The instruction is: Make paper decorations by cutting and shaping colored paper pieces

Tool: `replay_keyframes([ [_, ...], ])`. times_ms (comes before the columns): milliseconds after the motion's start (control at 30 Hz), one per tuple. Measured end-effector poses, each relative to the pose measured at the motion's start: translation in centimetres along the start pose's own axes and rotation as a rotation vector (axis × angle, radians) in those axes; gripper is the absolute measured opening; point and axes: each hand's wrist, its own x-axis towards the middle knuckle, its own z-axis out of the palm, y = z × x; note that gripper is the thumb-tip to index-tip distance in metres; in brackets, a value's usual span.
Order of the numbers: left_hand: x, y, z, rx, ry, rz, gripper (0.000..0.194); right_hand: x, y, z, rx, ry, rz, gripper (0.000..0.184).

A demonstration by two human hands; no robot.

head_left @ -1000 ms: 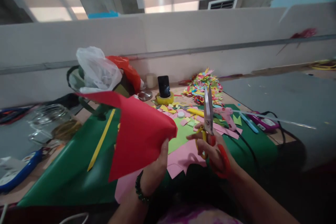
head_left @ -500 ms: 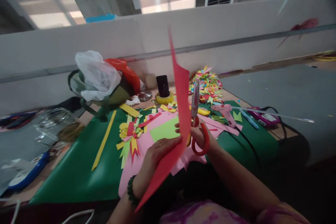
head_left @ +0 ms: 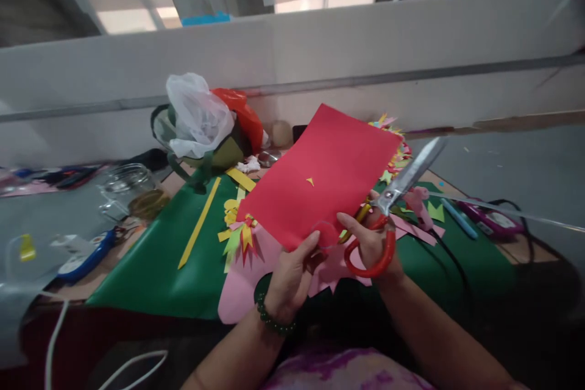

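On my feed the left hand (head_left: 292, 272) pinches the red paper (head_left: 329, 164), which spreads toward twelve o'clock; the right hand (head_left: 369, 245) grasps the scissors (head_left: 389, 194). I'd steady the paper flat, with blades (head_left: 419, 164) toward two o'clock, off its edge.

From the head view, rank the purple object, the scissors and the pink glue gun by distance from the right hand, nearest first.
1. Scissors, held in the right hand.
2. Pink glue gun, just to its right.
3. Purple object, farthest right.
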Motion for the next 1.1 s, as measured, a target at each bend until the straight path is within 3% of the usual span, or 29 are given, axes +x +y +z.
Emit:
replay_keyframes([
  [67, 0.2, 0.3, 0.0, -0.012, 0.018, 0.025, 0.032, -0.4, -0.3, -0.1, 0.053, -0.075, 0.024, 0.044],
  [167, 0.6, 1.0, 0.0, -0.069, 0.094, 0.062, 0.023, -2.1, -1.4, -1.8, 0.108, -0.289, 0.069, 0.064],
  [333, 1.2, 1.8, 0.3, -0.139, 0.197, 0.096, 0.016, -5.6, -3.0, -6.1, -0.221, -0.458, 0.171, 0.065],
  [500, 1.2, 1.9, 1.4, -0.188, 0.173, 0.175, 0.014, -6.3, -2.5, -7.0, -0.33, -0.66, 0.246, 0.077],
  [733, 0.5, 0.7, 1.8, -0.133, 0.197, 0.17, 0.015, -5.8, -2.0, -5.5, -0.256, -0.699, 0.165, 0.065],
  [1100, 0.3, -0.1, 0.9, -0.095, 0.112, 0.199, 0.02, -6.2, -1.8, -3.5, -0.128, -0.669, 0.237, 0.066],
])
